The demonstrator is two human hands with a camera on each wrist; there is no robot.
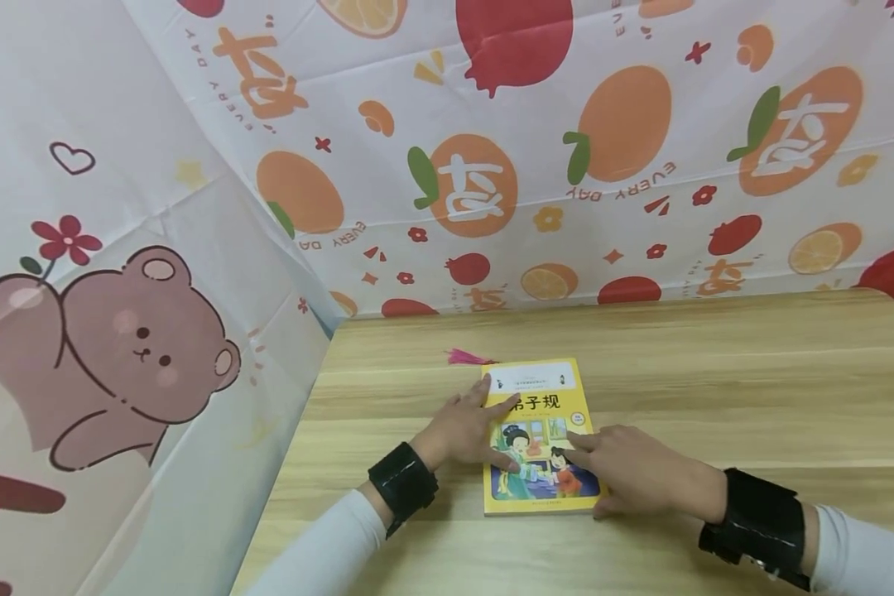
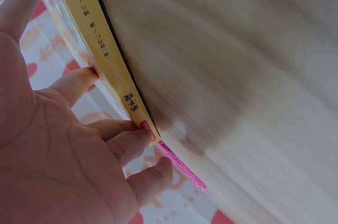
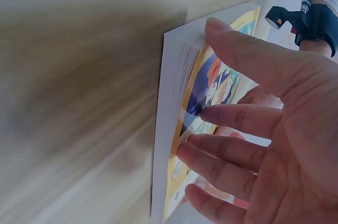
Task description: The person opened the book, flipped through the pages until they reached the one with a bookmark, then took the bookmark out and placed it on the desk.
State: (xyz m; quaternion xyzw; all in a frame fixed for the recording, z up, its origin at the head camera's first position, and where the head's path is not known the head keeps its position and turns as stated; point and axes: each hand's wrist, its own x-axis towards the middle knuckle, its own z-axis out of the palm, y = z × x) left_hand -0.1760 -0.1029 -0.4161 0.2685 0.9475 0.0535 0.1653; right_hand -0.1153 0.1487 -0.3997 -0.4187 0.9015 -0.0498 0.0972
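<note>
A yellow book [image 1: 545,490] with an illustrated cover lies closed on the wooden table, its title toward the far side. A pink tassel [image 1: 468,358] sticks out past its upper left corner. My left hand [image 1: 458,429] rests on the left side of the cover with its fingers spread. In the left wrist view these fingers lie along the printed spine [image 2: 108,49]. From the other side, my right hand [image 1: 641,470] touches the cover with extended fingers. Its thumb is at the lower right corner, by the white page edges [image 3: 171,92] in the right wrist view.
The pale wood-grain table [image 1: 752,389] extends around the book, farthest to the right. Behind it hangs a white cloth [image 1: 536,165] printed with fruit. A sheet with a bear print [image 1: 156,331] covers the left side. Black bands [image 1: 404,487] circle both wrists.
</note>
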